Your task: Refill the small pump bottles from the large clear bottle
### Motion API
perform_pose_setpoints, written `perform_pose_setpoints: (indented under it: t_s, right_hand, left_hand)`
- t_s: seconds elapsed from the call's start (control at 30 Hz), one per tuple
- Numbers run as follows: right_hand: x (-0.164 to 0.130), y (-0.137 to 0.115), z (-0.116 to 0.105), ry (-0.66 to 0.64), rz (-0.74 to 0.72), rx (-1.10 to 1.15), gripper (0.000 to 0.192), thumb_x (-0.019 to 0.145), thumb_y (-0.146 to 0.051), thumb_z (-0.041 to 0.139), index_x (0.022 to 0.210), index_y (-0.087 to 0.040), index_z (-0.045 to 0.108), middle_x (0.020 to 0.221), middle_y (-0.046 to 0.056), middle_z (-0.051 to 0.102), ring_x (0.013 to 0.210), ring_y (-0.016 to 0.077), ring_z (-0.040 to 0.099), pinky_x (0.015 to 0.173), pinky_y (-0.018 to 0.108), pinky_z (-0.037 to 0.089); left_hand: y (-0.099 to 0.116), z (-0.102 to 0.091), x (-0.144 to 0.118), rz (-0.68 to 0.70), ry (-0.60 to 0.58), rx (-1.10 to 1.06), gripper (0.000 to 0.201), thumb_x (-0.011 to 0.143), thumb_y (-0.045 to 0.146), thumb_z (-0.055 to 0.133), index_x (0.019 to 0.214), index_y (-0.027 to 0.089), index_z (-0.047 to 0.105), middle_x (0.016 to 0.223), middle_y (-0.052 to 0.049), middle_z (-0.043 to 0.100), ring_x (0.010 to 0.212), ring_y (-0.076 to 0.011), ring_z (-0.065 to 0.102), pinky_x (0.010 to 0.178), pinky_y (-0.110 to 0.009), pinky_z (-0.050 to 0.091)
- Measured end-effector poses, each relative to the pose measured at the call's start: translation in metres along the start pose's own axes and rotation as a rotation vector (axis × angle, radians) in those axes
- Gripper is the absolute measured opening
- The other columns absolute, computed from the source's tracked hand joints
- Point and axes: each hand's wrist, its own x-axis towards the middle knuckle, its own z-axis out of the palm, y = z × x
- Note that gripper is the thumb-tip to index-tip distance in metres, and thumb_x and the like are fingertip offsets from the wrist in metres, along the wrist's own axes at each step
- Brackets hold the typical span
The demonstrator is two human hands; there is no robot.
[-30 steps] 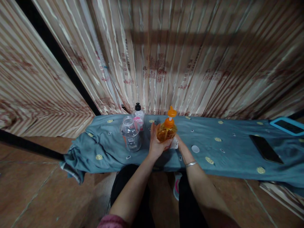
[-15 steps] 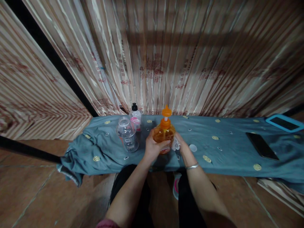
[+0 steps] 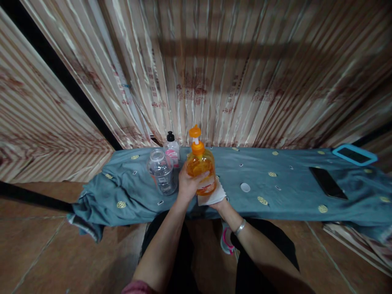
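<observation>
An amber pump bottle with an orange pump head stands nearly upright in the person's grasp, left of the middle of a long bench, above its front edge. The left hand is closed around the bottle's left side, its thumb across the front. The right hand is low at the bottle's base with a white cloth against the bottom; the cloth hides its fingers, so how tightly they are curled cannot be told. A silvery bracelet circles the right wrist.

Just left of the left hand, a clear wide-bodied container stands open-mouthed on the bench. Behind it, near the back edge, is a smaller clear bottle with a black cap and pink label. To the right of the cloth lies a round white disc. Farther toward the right end rests a dark phone, and near the back right corner a blue-framed device. A patterned teal cover drapes the bench; striped curtains hang behind it.
</observation>
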Motion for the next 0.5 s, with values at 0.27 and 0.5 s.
perform_pose_setpoints:
  t_s: [0.27, 0.5]
  right_hand:
    - [0.007, -0.008, -0.004, 0.054, -0.056, 0.026, 0.041, 0.097, -0.047, 0.062, 0.129, -0.022, 0.062, 0.133, 0.010, 0.063, 0.112, 0.0228, 0.065, 0.095, 0.046, 0.055]
    - [0.015, -0.033, -0.007, 0.076, -0.099, -0.205, 0.040, 0.097, -0.047, 0.063, 0.127, -0.021, 0.062, 0.128, 0.009, 0.065, 0.107, 0.0217, 0.066, 0.090, 0.044, 0.057]
  left_hand:
    - [-0.007, 0.002, 0.007, 0.051, 0.011, 0.045, 0.060, 0.055, 0.039, 0.092, 0.106, 0.019, 0.067, 0.107, -0.007, 0.078, 0.098, -0.0258, 0.074, 0.090, -0.039, 0.059]
    - [-0.015, 0.006, 0.008, 0.083, 0.006, 0.099, 0.061, 0.056, 0.035, 0.091, 0.110, 0.020, 0.066, 0.111, -0.007, 0.076, 0.103, -0.0267, 0.073, 0.094, -0.041, 0.058]
